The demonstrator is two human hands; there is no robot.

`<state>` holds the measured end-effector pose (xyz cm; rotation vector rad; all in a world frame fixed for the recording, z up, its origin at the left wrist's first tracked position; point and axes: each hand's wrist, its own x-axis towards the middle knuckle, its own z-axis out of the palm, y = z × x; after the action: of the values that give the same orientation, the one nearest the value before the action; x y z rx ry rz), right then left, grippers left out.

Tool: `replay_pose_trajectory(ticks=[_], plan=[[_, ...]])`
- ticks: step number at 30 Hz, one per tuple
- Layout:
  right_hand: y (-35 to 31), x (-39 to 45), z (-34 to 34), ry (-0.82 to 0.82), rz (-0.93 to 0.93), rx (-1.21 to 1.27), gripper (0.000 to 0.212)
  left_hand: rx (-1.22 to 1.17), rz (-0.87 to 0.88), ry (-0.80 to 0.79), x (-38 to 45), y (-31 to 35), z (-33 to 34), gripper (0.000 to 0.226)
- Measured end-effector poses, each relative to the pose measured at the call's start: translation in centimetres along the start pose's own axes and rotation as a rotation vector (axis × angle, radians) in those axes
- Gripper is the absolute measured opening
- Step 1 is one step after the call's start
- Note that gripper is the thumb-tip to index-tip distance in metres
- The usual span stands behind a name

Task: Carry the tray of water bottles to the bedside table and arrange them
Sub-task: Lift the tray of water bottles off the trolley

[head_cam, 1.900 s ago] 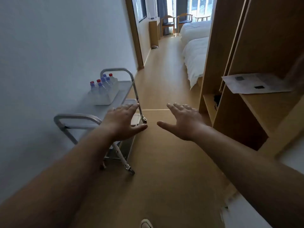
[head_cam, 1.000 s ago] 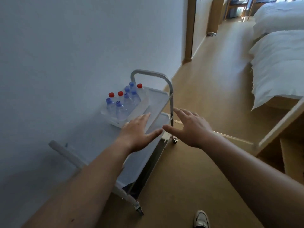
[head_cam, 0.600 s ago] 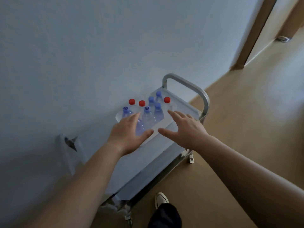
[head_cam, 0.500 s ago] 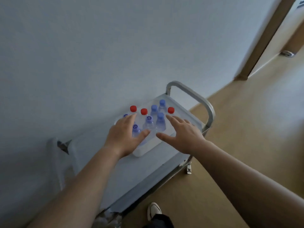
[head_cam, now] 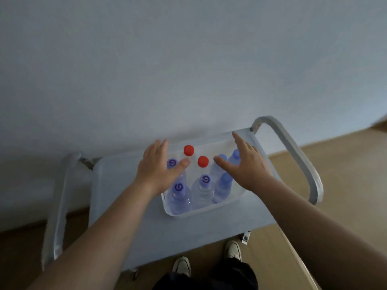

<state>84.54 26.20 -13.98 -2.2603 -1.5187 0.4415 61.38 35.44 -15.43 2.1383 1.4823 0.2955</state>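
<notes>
Hands spread wide, left hand [head_cam: 156, 167] and right hand [head_cam: 245, 166] hover above a clear tray [head_cam: 201, 210] of water bottles [head_cam: 202, 185] on a steel cart [head_cam: 129, 216]. Tray's long axis runs near-left to far-right, one hand toward each long side; bottles stand upright.

Bottles [head_cam: 202, 189] in tray [head_cam: 228, 203] on cart [head_cam: 125, 185] against wall [head_cam: 167, 59]

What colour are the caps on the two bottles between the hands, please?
Red caps, seen best in the head view.
</notes>
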Motion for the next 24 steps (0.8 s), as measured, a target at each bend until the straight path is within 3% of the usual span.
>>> replay_pose_trajectory(ticks=[4, 8, 11, 14, 15, 18, 24], plan=[[2.2, 2.8, 0.0, -0.083, 0.059, 0.174, 0.115, -0.328, -0.407, 0.103, 0.4, -0.1, 1.4, 0.11], [4.4, 4.4, 1.2, -0.209, 0.23, 0.44, 0.116, -0.835, -0.689, 0.037, -0.1, 0.1, 3.7, 0.114], [5.9, 5.0, 2.1, -0.299, 0.367, 0.722, 0.114, -0.946, -0.722, 0.028, 0.0, 0.1, 4.6, 0.11], [6.8, 5.6, 2.8, -0.33, 0.45, 0.819, 0.107, -0.994, -0.73, 0.064, 0.2, -0.5, 5.4, 0.066], [7.0, 5.7, 3.1, -0.33, 0.456, 0.814, 0.109, -1.083, -0.749, 0.019, 0.3, -0.9, 5.6, 0.063], [7.0, 5.7, 3.7, -0.32, 0.435, 0.797, 0.119, -1.281, -0.817, -0.105, 0.1, -1.5, 6.1, 0.078], [7.2, 5.7, 4.3, -0.318, 0.433, 0.765, 0.134, -1.297, -0.892, -0.013, 0.5, -1.4, 6.8, 0.101]])
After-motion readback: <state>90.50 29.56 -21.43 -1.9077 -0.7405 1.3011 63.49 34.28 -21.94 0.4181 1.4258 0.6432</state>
